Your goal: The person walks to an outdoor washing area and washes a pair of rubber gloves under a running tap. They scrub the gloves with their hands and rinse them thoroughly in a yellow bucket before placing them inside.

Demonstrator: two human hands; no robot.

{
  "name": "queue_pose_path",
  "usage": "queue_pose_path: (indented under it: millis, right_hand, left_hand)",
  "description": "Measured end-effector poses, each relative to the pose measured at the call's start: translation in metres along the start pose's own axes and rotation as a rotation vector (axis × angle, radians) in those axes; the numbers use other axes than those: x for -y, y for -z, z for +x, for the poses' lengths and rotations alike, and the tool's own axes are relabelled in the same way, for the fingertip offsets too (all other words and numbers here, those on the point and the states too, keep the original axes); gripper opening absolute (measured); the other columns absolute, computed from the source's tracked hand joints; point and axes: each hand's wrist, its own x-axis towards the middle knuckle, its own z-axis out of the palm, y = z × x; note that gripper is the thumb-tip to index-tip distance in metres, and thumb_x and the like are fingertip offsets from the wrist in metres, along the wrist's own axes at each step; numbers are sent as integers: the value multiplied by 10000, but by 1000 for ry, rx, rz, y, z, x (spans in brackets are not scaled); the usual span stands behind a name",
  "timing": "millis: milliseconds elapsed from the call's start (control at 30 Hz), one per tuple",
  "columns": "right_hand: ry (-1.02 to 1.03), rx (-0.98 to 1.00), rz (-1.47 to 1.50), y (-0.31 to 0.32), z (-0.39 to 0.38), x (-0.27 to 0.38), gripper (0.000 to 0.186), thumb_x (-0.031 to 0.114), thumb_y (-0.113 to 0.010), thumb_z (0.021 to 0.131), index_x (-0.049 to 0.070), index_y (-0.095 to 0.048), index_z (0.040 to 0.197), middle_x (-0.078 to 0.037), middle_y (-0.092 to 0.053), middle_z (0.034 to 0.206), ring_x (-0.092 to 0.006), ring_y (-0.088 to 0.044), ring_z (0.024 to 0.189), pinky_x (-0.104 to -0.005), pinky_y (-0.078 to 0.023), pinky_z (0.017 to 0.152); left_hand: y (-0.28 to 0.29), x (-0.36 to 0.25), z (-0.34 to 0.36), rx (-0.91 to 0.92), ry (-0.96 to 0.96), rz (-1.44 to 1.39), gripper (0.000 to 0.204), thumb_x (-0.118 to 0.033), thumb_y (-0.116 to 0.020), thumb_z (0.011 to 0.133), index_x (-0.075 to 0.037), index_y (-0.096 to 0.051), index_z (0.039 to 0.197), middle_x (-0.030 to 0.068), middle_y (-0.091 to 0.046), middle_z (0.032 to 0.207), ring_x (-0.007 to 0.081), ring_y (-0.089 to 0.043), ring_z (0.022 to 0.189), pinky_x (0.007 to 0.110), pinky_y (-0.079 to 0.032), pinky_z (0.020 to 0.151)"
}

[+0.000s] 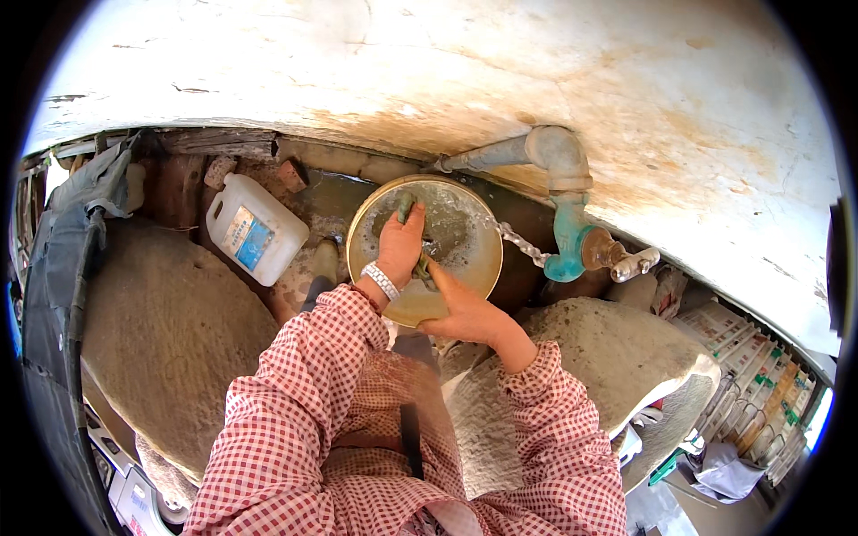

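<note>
A round, yellowish basin [491, 254] holds cloudy water with some bubbles. My left hand [399, 246], with a silver watch at the wrist, is closed over the basin on a wet, greenish thing [406, 207]; its kind is hard to make out. More greenish material shows below that hand, but my fingers hide whether it is the same piece. My right hand [475, 314] reaches in over the near right side of the basin. Its stretched fingers touch the lower greenish material, while its thumb lies apart near the rim. Some fingertips are hidden.
From the tap [572, 237] on a wall pipe [559, 154], water runs into the basin's right side. A white plastic jug [257, 228] leans left of the basin. Large stones [170, 335] flank me, and a stained white wall [429, 71] rises beyond. Dark sheeting [58, 295] hangs far left.
</note>
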Motion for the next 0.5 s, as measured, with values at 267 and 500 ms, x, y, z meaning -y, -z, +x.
queue_pose_path:
  millis: [267,500]
  right_hand:
    - [-142,-438,438,-5,47,-13,587,392,-418,935,-23,-282,1328,-217,-442,1259,-305,-426,1171,-315,-342,951]
    - [-303,-534,677,-12,74,-4,636,536,-411,894,-67,-511,1070,-214,-572,1008,-277,-540,908,-330,-426,795]
  left_hand:
    - [-28,-13,-22,215,81,-550,421,-468,-528,864,-62,-551,973,54,-577,908,162,-552,793,329,-482,690]
    - [-24,-13,-31,137,146,-606,466,-484,-465,887,-50,-541,1038,67,-562,959,172,-540,859,318,-466,747]
